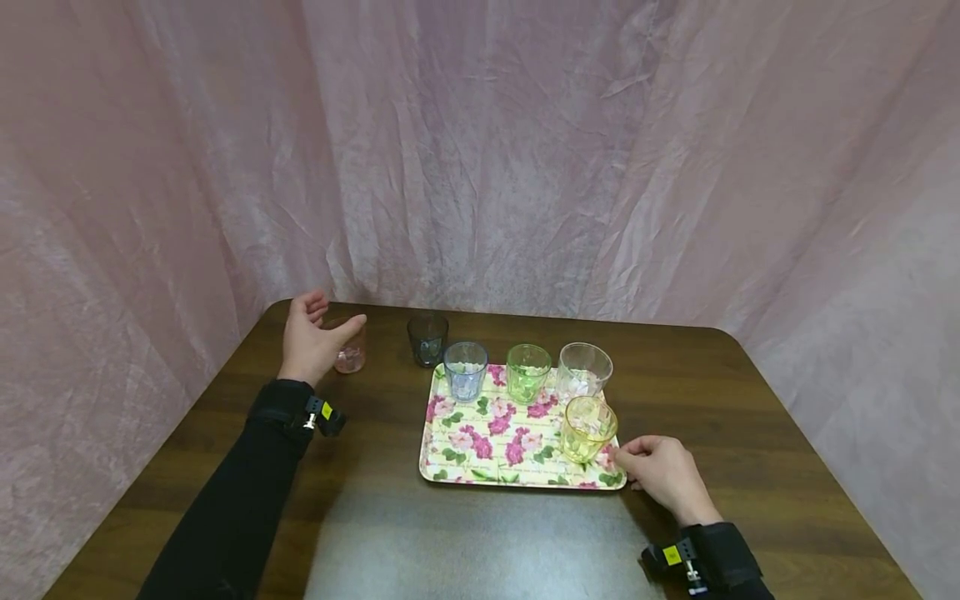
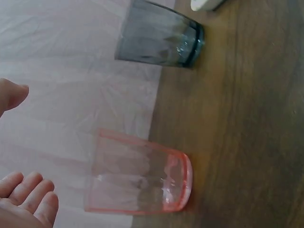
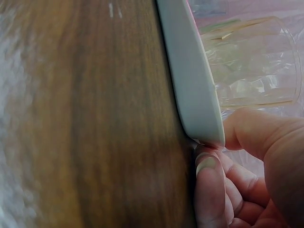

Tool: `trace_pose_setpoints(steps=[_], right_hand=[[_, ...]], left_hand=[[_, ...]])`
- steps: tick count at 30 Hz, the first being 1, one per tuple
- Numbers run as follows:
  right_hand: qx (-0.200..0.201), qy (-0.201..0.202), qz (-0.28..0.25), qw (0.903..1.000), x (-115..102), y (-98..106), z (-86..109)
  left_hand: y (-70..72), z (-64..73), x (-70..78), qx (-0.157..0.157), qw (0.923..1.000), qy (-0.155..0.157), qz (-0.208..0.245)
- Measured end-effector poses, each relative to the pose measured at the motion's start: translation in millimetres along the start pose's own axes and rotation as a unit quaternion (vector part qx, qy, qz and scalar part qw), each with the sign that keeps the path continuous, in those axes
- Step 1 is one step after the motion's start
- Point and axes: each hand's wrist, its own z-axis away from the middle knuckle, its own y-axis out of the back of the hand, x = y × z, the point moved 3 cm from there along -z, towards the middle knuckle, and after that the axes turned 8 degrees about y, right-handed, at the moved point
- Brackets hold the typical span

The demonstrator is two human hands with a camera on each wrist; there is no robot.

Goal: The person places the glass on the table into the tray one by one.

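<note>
My left hand [image 1: 309,346] is beside a pink glass [image 1: 350,357], with thumb and fingers spread apart and nothing between them. In the left wrist view that pink glass [image 2: 140,178] stands upright on the table, a gap away from the fingertips. A flowered tray [image 1: 468,467] lies at the middle of the table. Its front right corner is pinched by my right hand [image 1: 667,475], thumb on top and fingers at the underside of the rim, as the right wrist view shows. Close to this hand, a yellow glass [image 1: 588,432] stands on the tray.
On the tray's back part stand a blue glass [image 1: 466,375], a green glass [image 1: 528,375] and a clear glass [image 1: 583,371]. A dark grey glass [image 1: 428,340] is on the table just behind the tray's left corner. A pink curtain [image 1: 480,167] hangs past the table's far edge.
</note>
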Motion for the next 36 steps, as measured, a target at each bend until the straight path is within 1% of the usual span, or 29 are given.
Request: trace_pose_setpoints(steps=[3, 6, 12, 19, 24, 29, 33, 36], right_hand=[[0.002, 0.001, 0.001, 1.0, 0.1, -0.4, 0.1], [0.003, 0.001, -0.001, 1.0, -0.2, -0.5, 0.3], [0.003, 0.003, -0.003, 1.0, 0.1, -0.6, 0.3], [0.002, 0.001, -0.003, 1.0, -0.4, -0.8, 1.0], [0.005, 0.006, -0.001, 1.0, -1.4, -0.7, 2.2], [0.006, 0.005, 0.0, 1.0, -2.3, -0.6, 2.7], [0.004, 0.004, 0.0, 1.0, -2.8, -0.7, 2.9], [0.005, 0.004, 0.0, 1.0, -2.9, -0.6, 2.9]], left_hand=[[0.9, -3.3, -6.8, 0.011, 0.9999, 0.01, -0.006], [1.7, -5.4, -12.9, 0.012, 0.9997, 0.017, -0.011], [0.1, -7.3, -25.7, -0.005, 0.9991, 0.035, -0.023], [-4.9, -11.7, -41.2, -0.011, 0.9971, 0.048, -0.058], [-8.4, -13.8, -50.9, -0.024, 0.9955, 0.057, -0.071], [-11.9, -14.4, -56.9, -0.026, 0.9944, 0.062, -0.082], [-14.4, -14.7, -60.6, -0.022, 0.9941, 0.067, -0.082], [-16.1, -15.8, -63.4, -0.028, 0.994, 0.07, -0.08]])
